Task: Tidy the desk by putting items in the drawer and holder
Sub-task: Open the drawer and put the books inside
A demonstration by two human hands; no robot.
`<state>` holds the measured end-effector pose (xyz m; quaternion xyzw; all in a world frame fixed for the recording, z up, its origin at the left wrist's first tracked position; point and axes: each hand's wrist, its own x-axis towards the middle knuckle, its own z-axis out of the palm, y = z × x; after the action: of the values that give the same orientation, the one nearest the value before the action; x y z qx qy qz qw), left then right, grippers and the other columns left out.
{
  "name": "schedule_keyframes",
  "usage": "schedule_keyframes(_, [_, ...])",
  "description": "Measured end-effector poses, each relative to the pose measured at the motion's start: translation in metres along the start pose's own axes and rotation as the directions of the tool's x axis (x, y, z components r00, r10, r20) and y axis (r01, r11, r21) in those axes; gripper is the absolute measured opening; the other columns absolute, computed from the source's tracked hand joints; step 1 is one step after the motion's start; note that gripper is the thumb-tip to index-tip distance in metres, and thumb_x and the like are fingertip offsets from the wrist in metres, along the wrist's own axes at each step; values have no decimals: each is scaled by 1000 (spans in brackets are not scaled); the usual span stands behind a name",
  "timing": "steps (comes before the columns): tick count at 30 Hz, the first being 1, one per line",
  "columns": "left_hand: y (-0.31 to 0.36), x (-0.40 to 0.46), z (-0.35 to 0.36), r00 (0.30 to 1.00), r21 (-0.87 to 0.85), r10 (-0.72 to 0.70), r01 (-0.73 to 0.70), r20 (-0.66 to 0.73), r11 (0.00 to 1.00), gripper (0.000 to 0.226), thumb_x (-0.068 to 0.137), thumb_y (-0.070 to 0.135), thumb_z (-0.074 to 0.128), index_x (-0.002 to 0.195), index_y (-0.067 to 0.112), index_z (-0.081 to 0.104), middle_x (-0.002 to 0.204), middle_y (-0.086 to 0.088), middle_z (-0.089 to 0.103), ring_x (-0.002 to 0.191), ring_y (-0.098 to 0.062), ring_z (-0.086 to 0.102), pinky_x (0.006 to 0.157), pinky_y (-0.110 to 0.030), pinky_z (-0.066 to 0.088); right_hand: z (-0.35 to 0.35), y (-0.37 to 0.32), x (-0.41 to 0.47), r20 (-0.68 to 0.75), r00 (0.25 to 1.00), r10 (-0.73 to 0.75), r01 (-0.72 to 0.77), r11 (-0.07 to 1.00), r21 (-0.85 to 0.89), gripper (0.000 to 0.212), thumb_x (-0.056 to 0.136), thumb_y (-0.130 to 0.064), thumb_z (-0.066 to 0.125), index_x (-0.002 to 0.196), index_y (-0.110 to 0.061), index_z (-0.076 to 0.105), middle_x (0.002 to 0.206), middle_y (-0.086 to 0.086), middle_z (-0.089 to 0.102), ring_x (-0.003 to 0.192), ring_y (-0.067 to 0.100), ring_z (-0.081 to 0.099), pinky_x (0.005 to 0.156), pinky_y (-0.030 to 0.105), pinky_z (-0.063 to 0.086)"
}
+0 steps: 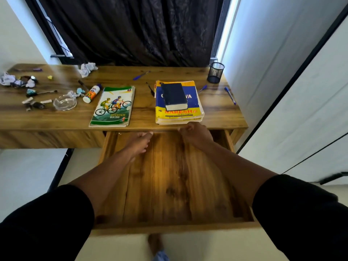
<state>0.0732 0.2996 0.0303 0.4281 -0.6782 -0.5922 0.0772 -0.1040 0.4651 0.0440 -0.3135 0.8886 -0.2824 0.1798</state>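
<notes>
Yellow book stack lies just beyond right hand.

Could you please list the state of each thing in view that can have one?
drawer: pulled open, nothing visible inside
mesh pen holder: upright, contents not visible
glue bottle: lying down, capped
Mountain Biking notebook: closed, flat
yellow book stack: closed, dark book on top
glass ashtray: upright
left hand: fingers straight at desk edge
right hand: fingers curled under stack's edge
</notes>
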Motion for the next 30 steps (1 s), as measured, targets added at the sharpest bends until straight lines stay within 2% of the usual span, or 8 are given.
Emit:
schedule_keyframes(3, [31, 29, -2, 1000, -17, 13, -13, 20, 1000, 27, 95, 53, 62, 101, 27, 62, 111, 1, 64, 113, -22, 59, 103, -45, 50, -16, -9, 36, -200, 979, 42, -39, 999, 16, 54, 89, -70, 59, 121, -27, 60, 127, -2, 65, 115, 20, 62, 87, 42, 58])
schedule_keyframes(8, [57, 107, -3, 997, -18, -52, 53, 48, 998, 98, 63, 87, 60, 139, 25, 54, 138, 3, 58, 123, -21, 54, 105, -49, 47, -33, -15, 102, -239, 950, 202, -221, 974, -55, 83, 81, -82, 54, 138, -23, 42, 134, 12, 52, 127, 33, 49, 100, 49, 48])
schedule_keyframes(12, [81, 146, 11, 996, -10, -38, 39, 81, 999, 82, 77, 81, 58, 131, 20, 62, 129, -1, 67, 115, -20, 61, 85, -38, 49, -34, -7, 149, -52, 909, 414, -400, 900, 175, 110, 63, -92, 59, 140, -19, 33, 137, 14, 51, 125, 35, 53, 100, 54, 51])
schedule_keyframes(15, [91, 165, 24, 990, -69, -49, 58, 132, 996, 62, 86, 70, 61, 123, 20, 63, 115, -3, 73, 100, -18, 68, 69, -30, 47, -31, 1, 171, 111, 880, 463, -469, 802, 371, 106, 69, -77, 75, 144, -15, 31, 135, 9, 55, 118, 30, 59, 96, 48, 54])
schedule_keyframes(20, [103, 183, 35, 996, -162, -67, 77, 67, 984, 36, 90, 52, 71, 106, 24, 55, 93, 6, 63, 81, -9, 60, 59, -27, 44, -30, 18, 192, 212, 874, 438, -486, 768, 417, 116, 49, -80, 85, 136, -14, 46, 124, 5, 65, 110, 27, 66, 94, 46, 57])
schedule_keyframes(24, [115, 183, 32, 979, -245, -109, 150, 172, 958, 33, 87, 43, 77, 104, 23, 57, 90, 2, 66, 76, -15, 68, 49, -26, 52, -31, 29, 206, 262, 867, 424, -498, 757, 423, 130, 26, -84, 88, 132, -19, 51, 122, 5, 69, 105, 28, 71, 92, 49, 59])
schedule_keyframes(27, [123, 183, 33, 970, -264, -133, 186, 205, 947, 29, 86, 40, 78, 94, 24, 55, 90, -1, 65, 77, -19, 68, 54, -30, 54, -28, 33, 209, 262, 862, 434, -506, 749, 427, 134, 23, -85, 87, 133, -20, 51, 124, 5, 68, 109, 28, 69, 94, 49, 58])
schedule_keyframes(30, [123, 184, 34, 963, -315, -160, 224, 216, 922, 40, 80, 44, 83, 104, 22, 59, 102, -7, 70, 85, -27, 73, 61, -35, 59, -27, 33, 208, 262, 870, 418, -493, 750, 441, 130, 25, -86, 87, 132, -21, 51, 124, 3, 68, 109, 26, 69, 94, 48, 58])
